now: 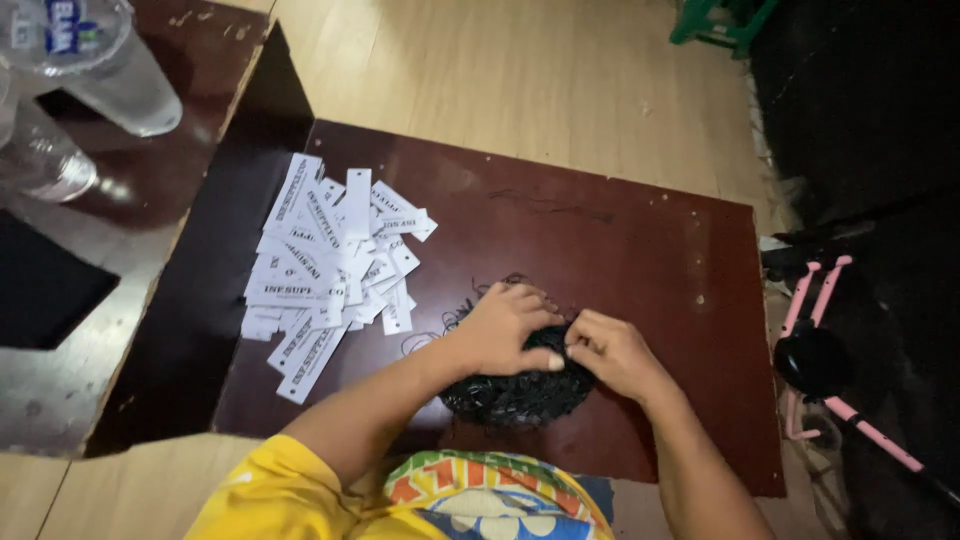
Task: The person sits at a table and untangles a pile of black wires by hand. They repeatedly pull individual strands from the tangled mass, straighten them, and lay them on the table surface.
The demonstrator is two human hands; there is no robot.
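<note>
1. The left hand lies on top of a tangled bundle of thin black strings, with the fingers curled down and gripping it.
2. The right hand touches the same bundle at its right side; the fingers pinch a strand.
3. The bundle rests on the dark brown wooden counter, near its front edge.
4. A heap of white paper tags lies to the left, apart from the hands.

Black string bundle showing under both hands; white printed tags lying left of grip; board appearing dark reddish-brown.
</note>
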